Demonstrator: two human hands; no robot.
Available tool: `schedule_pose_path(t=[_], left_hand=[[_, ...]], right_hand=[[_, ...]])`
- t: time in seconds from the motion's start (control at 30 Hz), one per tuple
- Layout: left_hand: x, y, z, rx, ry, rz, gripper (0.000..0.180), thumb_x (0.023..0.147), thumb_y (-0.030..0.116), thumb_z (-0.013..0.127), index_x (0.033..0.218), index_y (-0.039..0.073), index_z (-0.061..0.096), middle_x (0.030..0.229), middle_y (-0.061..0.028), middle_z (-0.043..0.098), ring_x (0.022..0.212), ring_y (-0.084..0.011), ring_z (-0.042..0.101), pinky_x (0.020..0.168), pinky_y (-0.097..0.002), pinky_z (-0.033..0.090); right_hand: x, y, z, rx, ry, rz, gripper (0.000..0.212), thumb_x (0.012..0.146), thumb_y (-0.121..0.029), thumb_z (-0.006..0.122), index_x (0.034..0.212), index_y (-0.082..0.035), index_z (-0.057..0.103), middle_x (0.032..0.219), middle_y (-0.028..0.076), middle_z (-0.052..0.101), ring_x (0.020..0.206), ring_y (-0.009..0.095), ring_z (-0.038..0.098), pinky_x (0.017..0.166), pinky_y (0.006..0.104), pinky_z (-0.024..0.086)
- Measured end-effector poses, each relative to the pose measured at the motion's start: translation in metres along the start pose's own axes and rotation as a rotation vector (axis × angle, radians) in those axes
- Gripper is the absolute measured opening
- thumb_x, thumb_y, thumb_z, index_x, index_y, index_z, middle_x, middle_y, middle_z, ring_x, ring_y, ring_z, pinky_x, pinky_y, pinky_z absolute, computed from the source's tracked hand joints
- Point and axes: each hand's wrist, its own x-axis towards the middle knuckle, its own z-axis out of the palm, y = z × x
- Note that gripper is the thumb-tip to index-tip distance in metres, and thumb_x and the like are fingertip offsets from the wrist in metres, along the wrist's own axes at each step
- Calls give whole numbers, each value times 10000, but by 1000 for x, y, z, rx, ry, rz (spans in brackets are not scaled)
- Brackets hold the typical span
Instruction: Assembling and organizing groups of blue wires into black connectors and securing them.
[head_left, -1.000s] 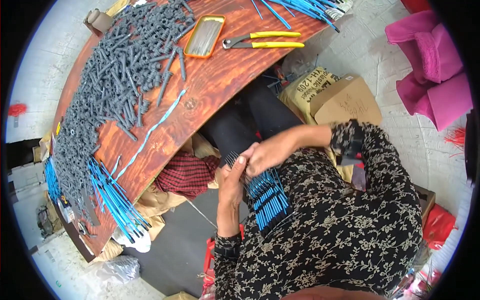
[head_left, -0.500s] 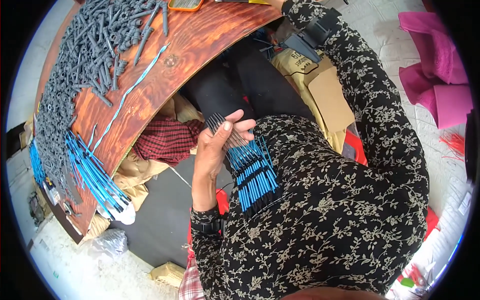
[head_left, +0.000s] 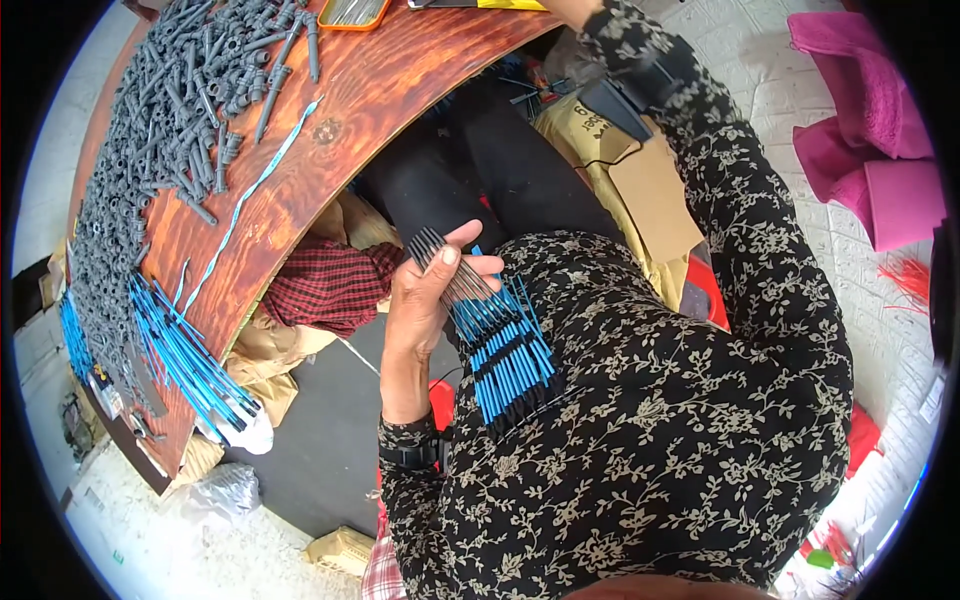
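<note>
**Left hand [head_left: 428, 275] grips a fan of slim blue-and-black rods [head_left: 512, 362] beside a red-brown wooden table [head_left: 400, 90]**

Just off the table's near edge, the rods lie side by side in a flat, spreading row against a black, tan-flowered top [head_left: 650, 400]. Thin, dark shafts lead from the hand into glossy blue sections, banded black midway and blackish at the lower ends. The left thumb presses over the shafts, the other fingers stretched out behind them, holding the row between. The right forearm [head_left: 578, 10] leaves the view near the table's edge; its fingers are out of sight, their state impossible to tell. On the table, dark grey, ridged tubular pieces [head_left: 165, 130] are heaped near a twisted pale-blue strip [head_left: 255, 186], while more black-tipped blue rods [head_left: 190, 350] overhang its edge. Beyond the table, a beige sack [head_left: 578, 128] bears dark print, partly covered.
</note>
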Motion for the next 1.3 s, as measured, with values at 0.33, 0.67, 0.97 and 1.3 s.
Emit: schedule_pose_path(t=[0.33,0.67,0.97,1.3], left_hand=[[5,5,7,54,-12,11,492,1006,298,540,1344,-57,500,1003,-184,718,829,-226,716,751,-313,588],[6,-2,15,68,6,37,435,1015,291,523,1287,-49,526,1012,-222,708,824,-232,714,723,-307,586],[4,1,18,18,-13,51,396,1019,307,513,1227,-30,542,1024,-245,699,827,-252,715,711,-312,587],[2,8,18,102,-64,48,433,1022,302,508,1263,-57,544,1005,-208,710,830,-231,714,732,-316,587]], right_hand=[[-183,-60,15,750,-878,347,143,944,-153,615,979,-15,614,954,4,648,838,83,566,769,279,474],[-194,-90,14,649,-758,461,164,893,-153,619,968,-8,637,861,85,706,800,144,673,728,305,523],[-200,-93,19,646,-658,465,189,889,-183,627,954,-6,635,816,87,705,750,155,682,705,307,531],[-199,-90,16,662,-571,456,146,917,-145,630,982,-15,645,827,43,662,763,93,616,682,265,499]])
